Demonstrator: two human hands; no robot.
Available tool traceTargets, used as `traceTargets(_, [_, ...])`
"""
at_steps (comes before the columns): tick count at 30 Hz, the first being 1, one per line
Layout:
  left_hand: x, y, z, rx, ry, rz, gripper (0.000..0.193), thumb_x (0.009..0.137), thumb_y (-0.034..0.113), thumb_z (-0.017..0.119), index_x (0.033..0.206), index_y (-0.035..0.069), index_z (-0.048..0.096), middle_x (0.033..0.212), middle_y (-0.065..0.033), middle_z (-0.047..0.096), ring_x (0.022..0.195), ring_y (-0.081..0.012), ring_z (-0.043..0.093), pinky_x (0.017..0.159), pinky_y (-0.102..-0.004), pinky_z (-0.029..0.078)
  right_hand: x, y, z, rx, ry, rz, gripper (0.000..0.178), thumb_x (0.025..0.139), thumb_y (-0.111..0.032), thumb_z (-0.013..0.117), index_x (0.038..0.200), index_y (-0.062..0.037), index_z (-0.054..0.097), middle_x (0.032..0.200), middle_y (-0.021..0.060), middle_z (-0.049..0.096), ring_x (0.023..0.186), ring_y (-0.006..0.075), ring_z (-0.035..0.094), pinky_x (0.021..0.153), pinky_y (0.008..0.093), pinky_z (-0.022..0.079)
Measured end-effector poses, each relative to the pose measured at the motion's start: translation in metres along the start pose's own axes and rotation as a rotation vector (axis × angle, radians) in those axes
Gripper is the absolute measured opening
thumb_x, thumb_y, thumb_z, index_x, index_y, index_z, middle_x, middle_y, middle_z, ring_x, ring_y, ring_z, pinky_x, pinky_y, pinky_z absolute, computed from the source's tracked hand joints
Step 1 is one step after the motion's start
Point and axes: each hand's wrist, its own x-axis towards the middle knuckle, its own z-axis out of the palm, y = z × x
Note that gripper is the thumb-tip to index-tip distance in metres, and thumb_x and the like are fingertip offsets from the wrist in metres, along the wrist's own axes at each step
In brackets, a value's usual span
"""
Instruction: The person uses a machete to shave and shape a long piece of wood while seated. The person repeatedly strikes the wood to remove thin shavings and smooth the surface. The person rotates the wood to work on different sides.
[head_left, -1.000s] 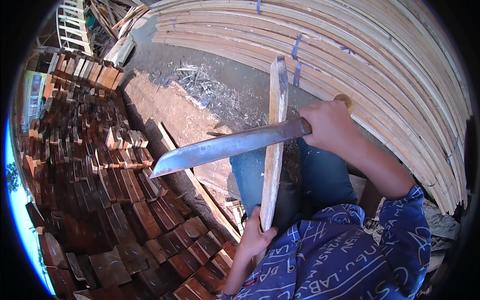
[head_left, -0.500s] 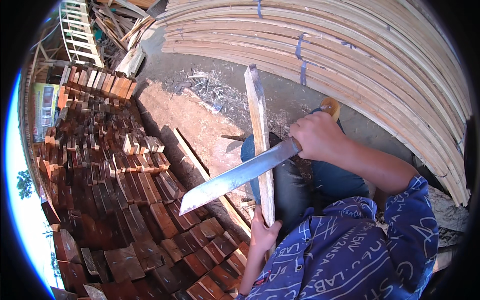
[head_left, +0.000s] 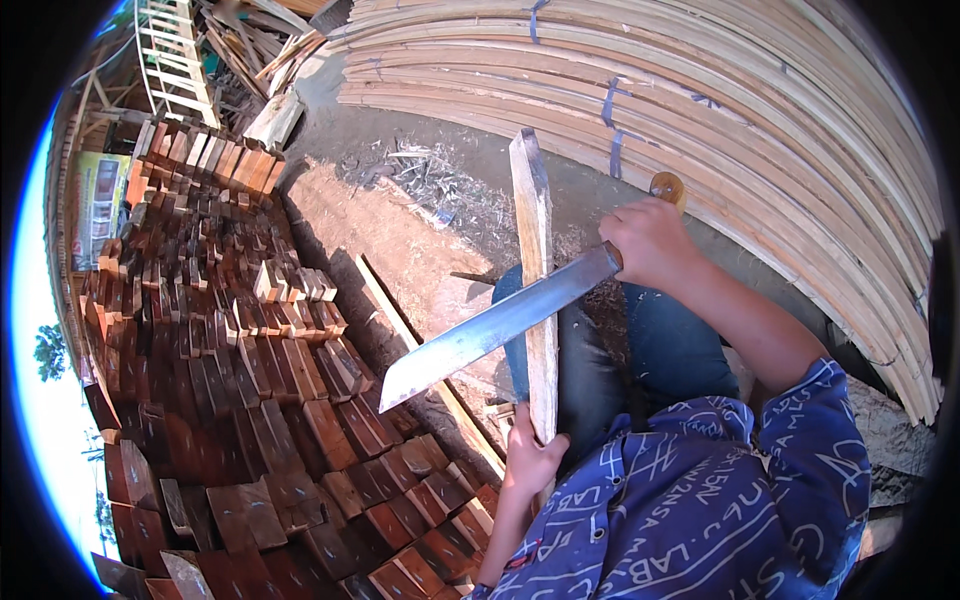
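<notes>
Knife (head_left: 490, 335) is clenched in right grip (head_left: 650, 235), angled across stick (head_left: 532, 225), tip to near left. Stick is held over legs (head_left: 675, 345), near part pinched in left grip (head_left: 532, 455). Blocks (head_left: 325, 430) stacked left; slats (head_left: 740, 110) bundled far right.

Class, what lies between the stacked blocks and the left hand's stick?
In the head view, a plank on dirt, a jeans leg, and the knife crossing in front.

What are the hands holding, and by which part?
Right hand: a machete, by its wooden handle. Left hand: a rough wooden stick, gripped toward the end nearest the body.
</notes>
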Motion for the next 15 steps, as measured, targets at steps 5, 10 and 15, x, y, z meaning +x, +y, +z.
traceTargets(5, [0.000,0.007,0.000,0.083,0.011,-0.074,0.040,0.069,0.009,0.068,0.103,-0.003,0.050,0.077,-0.0196,0.061,0.070,-0.0276,0.063,0.067,-0.0376,0.051,-0.003,0.003,0.001,-0.022,0.046,-0.023,0.017,0.064,-0.019,0.070,0.071,-0.0078,0.060,0.071,0.0093,0.063,0.071,0.0300,0.065,0.066,0.0405,0.049])
traceTargets(10, [0.002,0.006,0.005,0.054,0.052,-0.020,0.039,0.070,0.010,0.068,0.103,-0.003,0.051,0.078,-0.0218,0.063,0.073,-0.0318,0.065,0.070,-0.0388,0.052,-0.007,0.001,-0.004,-0.021,0.007,0.038,0.023,0.061,-0.022,0.073,0.074,-0.0078,0.061,0.075,0.0089,0.063,0.074,0.0311,0.064,0.068,0.0416,0.049])
traceTargets(15, [0.014,0.005,0.007,0.087,0.044,-0.021,0.041,0.069,0.009,0.066,0.105,-0.003,0.051,0.082,-0.0214,0.063,0.077,-0.0327,0.064,0.072,-0.0396,0.051,-0.015,-0.026,-0.014,-0.008,-0.151,0.009,0.020,0.063,-0.019,0.072,0.076,-0.0072,0.063,0.077,0.0106,0.066,0.075,0.0293,0.067,0.069,0.0394,0.051])
